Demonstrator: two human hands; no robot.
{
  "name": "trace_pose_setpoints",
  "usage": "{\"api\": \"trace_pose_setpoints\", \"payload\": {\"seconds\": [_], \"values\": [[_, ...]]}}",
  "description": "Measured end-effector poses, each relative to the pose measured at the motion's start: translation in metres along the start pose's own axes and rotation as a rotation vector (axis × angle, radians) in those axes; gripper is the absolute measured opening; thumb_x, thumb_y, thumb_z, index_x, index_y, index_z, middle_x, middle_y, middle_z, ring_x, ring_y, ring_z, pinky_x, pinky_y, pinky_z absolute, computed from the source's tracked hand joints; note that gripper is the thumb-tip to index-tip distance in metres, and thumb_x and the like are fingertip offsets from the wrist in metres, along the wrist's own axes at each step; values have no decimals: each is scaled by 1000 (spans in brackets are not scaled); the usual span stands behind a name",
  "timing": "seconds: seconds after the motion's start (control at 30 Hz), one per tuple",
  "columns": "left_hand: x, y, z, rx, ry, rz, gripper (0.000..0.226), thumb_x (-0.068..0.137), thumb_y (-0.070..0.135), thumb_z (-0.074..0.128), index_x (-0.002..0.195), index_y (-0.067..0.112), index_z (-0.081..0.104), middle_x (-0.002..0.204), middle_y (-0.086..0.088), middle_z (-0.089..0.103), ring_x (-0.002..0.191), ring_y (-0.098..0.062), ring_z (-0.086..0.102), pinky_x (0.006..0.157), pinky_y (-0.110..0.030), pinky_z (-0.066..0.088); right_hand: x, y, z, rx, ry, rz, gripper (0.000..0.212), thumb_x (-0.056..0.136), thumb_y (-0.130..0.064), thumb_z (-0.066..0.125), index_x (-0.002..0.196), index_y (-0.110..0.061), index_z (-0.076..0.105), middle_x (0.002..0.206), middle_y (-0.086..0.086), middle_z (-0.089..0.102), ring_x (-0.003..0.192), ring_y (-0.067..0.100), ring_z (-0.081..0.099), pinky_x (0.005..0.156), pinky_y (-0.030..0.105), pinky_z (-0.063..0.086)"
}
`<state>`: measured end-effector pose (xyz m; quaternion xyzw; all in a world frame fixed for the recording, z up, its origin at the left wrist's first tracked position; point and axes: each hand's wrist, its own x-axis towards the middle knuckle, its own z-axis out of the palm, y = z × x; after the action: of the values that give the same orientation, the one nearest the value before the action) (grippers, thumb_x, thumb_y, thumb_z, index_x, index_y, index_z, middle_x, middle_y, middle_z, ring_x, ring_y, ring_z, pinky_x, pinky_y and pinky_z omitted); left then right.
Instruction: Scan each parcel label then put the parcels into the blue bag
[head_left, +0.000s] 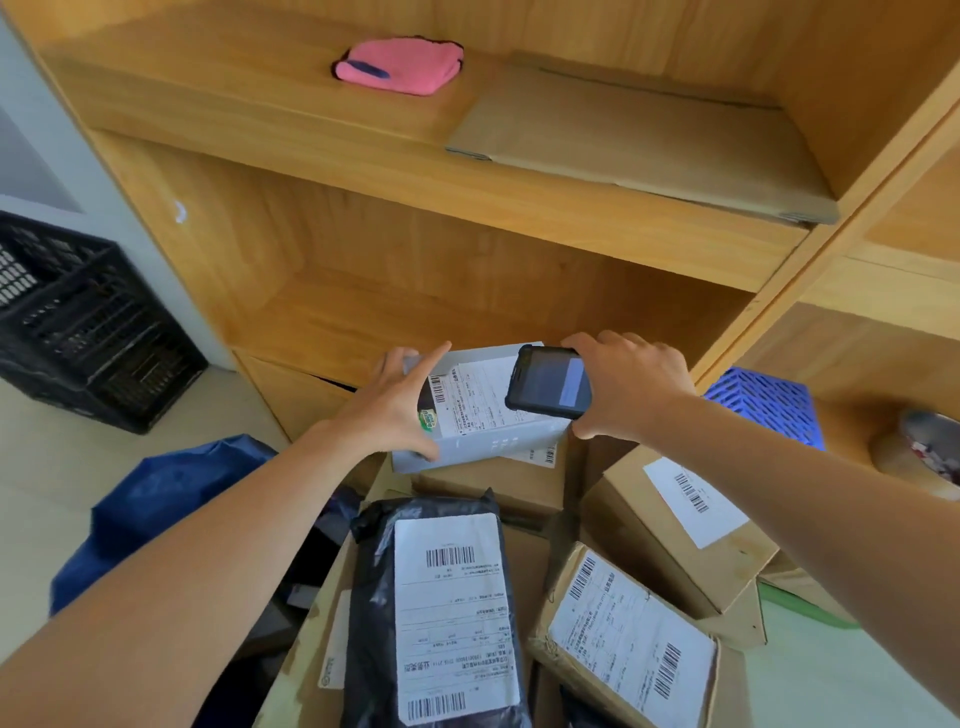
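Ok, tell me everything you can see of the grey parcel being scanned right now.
The grey parcel is a flat box, cardboard by the look of it, lying tilted on the brown boxes before the wooden shelf unit. A white label with barcodes covers its top. The left hand grips its left edge; the right hand holds a black phone above its right end.

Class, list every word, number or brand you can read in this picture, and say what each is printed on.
No text can be read.
Grey box label: barcode and print, too blurred.
Green sticker on it: unreadable.
Black mailer label: barcodes, digits too small.
Front cardboard box label: blurred.
Right cardboard box label: barcode only.
Phone screen: nothing legible.
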<state>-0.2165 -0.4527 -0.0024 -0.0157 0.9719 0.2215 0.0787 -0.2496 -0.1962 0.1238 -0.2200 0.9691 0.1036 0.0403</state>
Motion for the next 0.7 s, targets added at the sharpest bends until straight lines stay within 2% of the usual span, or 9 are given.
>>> {"api": "trace_pose_setpoints", "payload": {"seconds": [0.17,0.23,0.33,0.43,0.6,0.7], "values": [[-42,-53,-25,-51,53,-110,137,47,35,87,152,51,-1,143,15,9,141,-16,17,90,-40,53,17,-53,-11,56,-4,-62,98,68,-57,83,150,-33,35,121,-3,62,112,24,59,85,39,55],[-65,-78,-35,-44,84,-170,135,48,35,86,153,49,1,145,11,9,141,-17,17,95,-42,51,25,-85,-14,51,-8,-121,99,68,-57,83,151,-34,34,123,-3,61,115,25,58,86,38,53],[-98,-114,-43,-46,147,-241,135,46,38,85,154,47,5,148,1,15,142,-21,14,107,-41,38,33,-131,-17,47,-21,-208,99,68,-57,83,151,-35,33,122,-3,60,114,25,58,81,37,52],[-139,-153,-46,-107,206,-309,134,46,36,87,154,46,8,146,-2,19,141,-21,15,106,-39,37,39,-184,-18,36,-38,-293,92,70,-49,80,149,-33,36,104,-4,55,96,24,55,68,31,45],[-203,-210,-43,-134,230,-469,134,48,40,89,154,45,7,146,-4,20,141,-23,11,107,-50,38,45,-268,-5,43,-90,-439,95,70,-49,80,150,-30,31,123,-1,55,101,27,58,67,34,46],[-228,-235,-27,-122,227,-561,130,46,42,86,153,42,12,136,-5,27,135,-27,17,104,-48,40,47,-308,13,37,-126,-513,93,68,-46,81,146,-28,35,120,-1,56,105,27,58,70,36,50]]}}
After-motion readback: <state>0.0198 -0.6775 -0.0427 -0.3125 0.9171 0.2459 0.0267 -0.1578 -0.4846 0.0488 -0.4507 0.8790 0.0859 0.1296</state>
